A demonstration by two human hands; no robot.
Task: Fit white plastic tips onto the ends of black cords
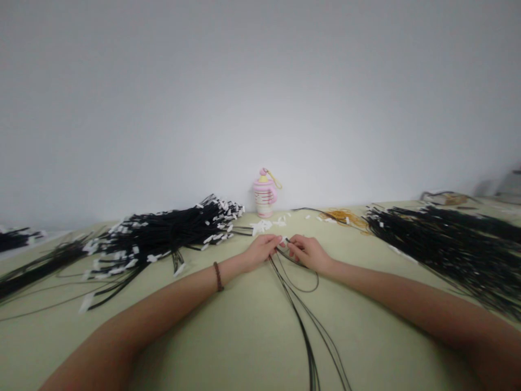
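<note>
My left hand [260, 251] and my right hand [308, 252] meet at the middle of the pale green table [244, 326], fingertips almost touching. Both are closed in a pinch on the ends of a few thin black cords [303, 320] that trail toward me across the table. A small white tag seems to sit between the fingertips, too small to be sure of. A brown bead bracelet [218, 276] is on my left wrist.
A big heap of black cords with white tags [163, 233] lies at the left. Another heap of plain black cords [448, 239] lies at the right. Loose white tags [268, 224], yellow rubber bands [345, 217] and a pink bottle [264, 194] stand by the wall.
</note>
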